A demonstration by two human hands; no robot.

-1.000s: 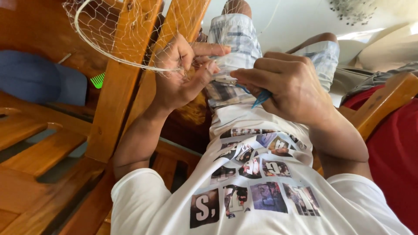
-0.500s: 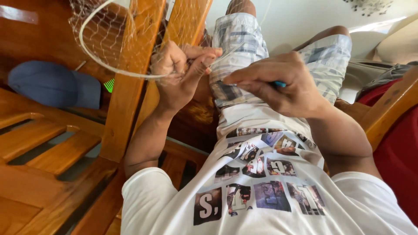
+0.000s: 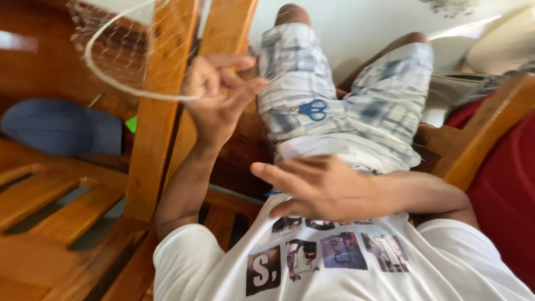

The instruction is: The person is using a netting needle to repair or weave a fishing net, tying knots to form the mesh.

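Note:
My left hand [image 3: 220, 97] is raised in front of the wooden chair slats and pinches the edge of a fine net [image 3: 120, 53] strung on a thin white hoop [image 3: 100, 75]. My right hand [image 3: 329, 187] lies low against my white printed shirt, its fingers pointing left. A sliver of a blue tool [image 3: 273, 193] shows under its fingers; most of the tool is hidden. A small pair of blue-handled scissors [image 3: 313, 109] rests on my plaid shorts, between the two hands.
Wooden chair uprights [image 3: 159, 111] stand right behind the hoop. A blue cap [image 3: 61, 125] and a small green object [image 3: 132, 124] lie on the wooden bench at left. A wooden armrest [image 3: 490, 128] and red fabric [image 3: 501, 189] are at right.
My right hand has drawn back from the net down to my belly, uncovering the scissors on my lap. My left hand has stayed on the hoop's edge.

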